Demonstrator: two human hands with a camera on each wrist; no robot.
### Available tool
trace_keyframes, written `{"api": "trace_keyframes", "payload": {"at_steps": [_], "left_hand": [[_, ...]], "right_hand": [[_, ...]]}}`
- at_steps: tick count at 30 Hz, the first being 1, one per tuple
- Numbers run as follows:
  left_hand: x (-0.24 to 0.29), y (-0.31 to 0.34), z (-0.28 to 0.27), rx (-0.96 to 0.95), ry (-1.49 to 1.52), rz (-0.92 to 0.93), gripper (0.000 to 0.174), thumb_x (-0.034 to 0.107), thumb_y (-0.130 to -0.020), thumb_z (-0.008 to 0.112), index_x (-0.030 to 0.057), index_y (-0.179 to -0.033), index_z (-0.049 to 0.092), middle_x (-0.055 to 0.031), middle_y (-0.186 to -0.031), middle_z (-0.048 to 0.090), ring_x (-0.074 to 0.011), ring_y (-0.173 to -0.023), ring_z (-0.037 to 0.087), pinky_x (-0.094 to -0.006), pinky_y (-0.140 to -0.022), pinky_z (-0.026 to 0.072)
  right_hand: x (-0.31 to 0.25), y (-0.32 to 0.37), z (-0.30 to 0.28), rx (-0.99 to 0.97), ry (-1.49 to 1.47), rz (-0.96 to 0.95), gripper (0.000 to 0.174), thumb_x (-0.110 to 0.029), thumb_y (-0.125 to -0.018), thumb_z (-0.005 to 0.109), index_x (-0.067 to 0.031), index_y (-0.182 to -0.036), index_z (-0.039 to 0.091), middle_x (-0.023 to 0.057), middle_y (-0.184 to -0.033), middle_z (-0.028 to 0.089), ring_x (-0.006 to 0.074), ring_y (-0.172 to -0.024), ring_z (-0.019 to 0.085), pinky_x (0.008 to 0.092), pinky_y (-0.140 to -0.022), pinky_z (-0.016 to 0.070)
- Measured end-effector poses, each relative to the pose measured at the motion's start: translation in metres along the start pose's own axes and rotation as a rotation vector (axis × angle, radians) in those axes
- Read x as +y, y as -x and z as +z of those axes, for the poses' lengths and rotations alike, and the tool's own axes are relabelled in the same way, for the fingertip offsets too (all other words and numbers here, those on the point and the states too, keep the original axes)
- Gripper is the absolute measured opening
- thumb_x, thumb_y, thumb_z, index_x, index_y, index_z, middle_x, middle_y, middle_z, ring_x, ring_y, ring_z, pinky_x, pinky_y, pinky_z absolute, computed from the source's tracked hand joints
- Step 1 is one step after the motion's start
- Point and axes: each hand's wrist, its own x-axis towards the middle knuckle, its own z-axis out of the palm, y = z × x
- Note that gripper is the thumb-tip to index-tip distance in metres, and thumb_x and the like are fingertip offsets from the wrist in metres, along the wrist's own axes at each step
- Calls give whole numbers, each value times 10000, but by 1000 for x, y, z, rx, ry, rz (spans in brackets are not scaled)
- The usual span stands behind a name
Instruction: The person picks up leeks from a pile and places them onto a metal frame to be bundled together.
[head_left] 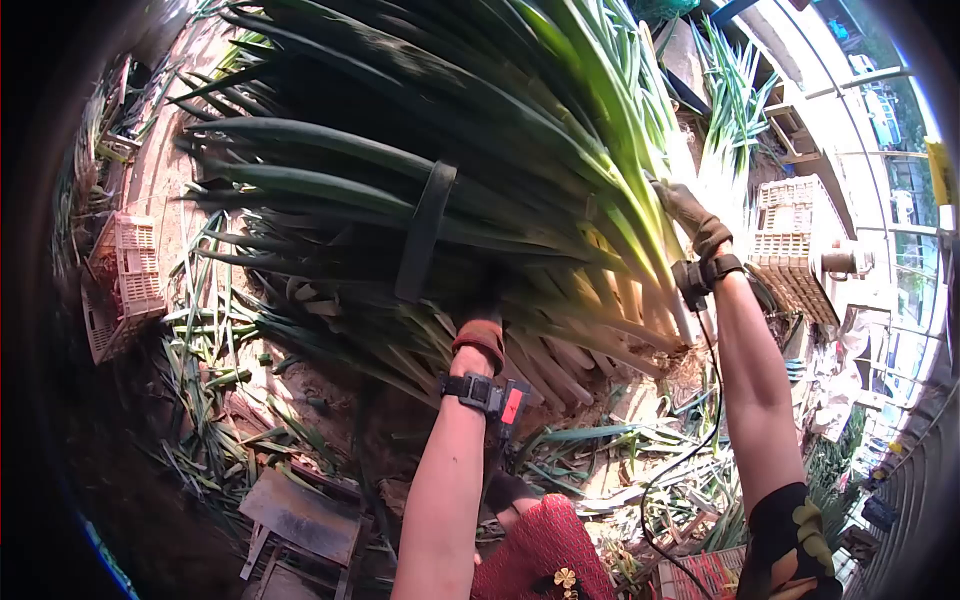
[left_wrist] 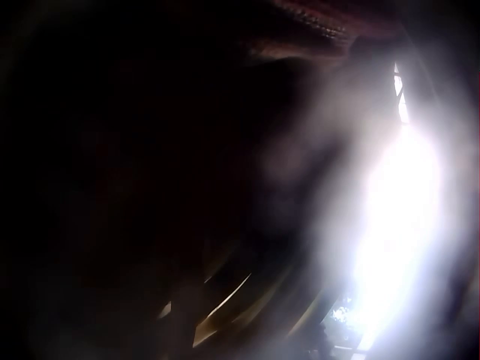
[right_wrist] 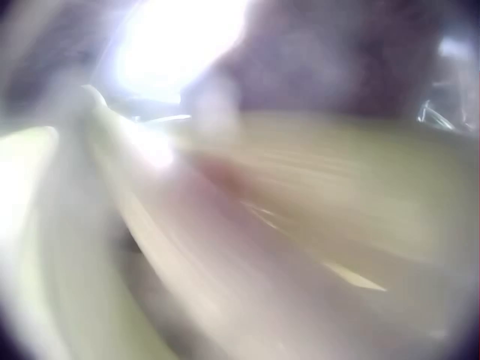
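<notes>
A large bundle of long green onions [head_left: 520, 190] fills the middle of the head view, dark leaves to the left, pale stalks and roots to the lower right. My gloved right hand [head_left: 693, 215] grips stalks at the bundle's right side, its fingertips running in among them. My left hand lies in shadow beneath the leaves, with only its reddish-brown cuff [head_left: 480, 342] showing clearly; I cannot tell how its fingers lie. A flat dark strip [head_left: 427, 230] crosses the leaves. Blurred pale stalks [right_wrist: 225, 247] fill the right wrist view. The left wrist view is mostly dark.
Cut leaves [head_left: 210, 390] litter the ground. A small worn stool [head_left: 305, 515] stands at the lower left. Plastic crates stand at the left [head_left: 137, 260] and right [head_left: 790, 225]. More green onions [head_left: 735, 100] lie at the back right. A cable [head_left: 712, 400] hangs by my right forearm.
</notes>
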Motion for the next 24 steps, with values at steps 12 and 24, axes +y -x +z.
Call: {"api": "trace_keyframes", "payload": {"at_steps": [12, 24], "left_hand": [[-130, 75, -175, -288, 317, -107, 422, 333, -1004, 587, 46, -1313, 601, -105, -1229, 646, -226, -1083, 630, -368, -894, 530], [-31, 205, -279, 86, 238, 7, 457, 306, -1009, 572, 145, -1433, 516, -76, -1343, 569, -232, -1249, 531, -477, -1100, 376]], "right_hand": [[-40, 188, 138, 50, -336, -261, 333, -237, -1011, 642, -7, -1251, 663, 11, -1101, 702, 84, -989, 633, 230, -850, 510], [-81, 261, 425, 393, 588, -367, 527, -392, -776, 794, -140, -1167, 546, 154, -1066, 604, 381, -883, 687, 488, -748, 551]]}}
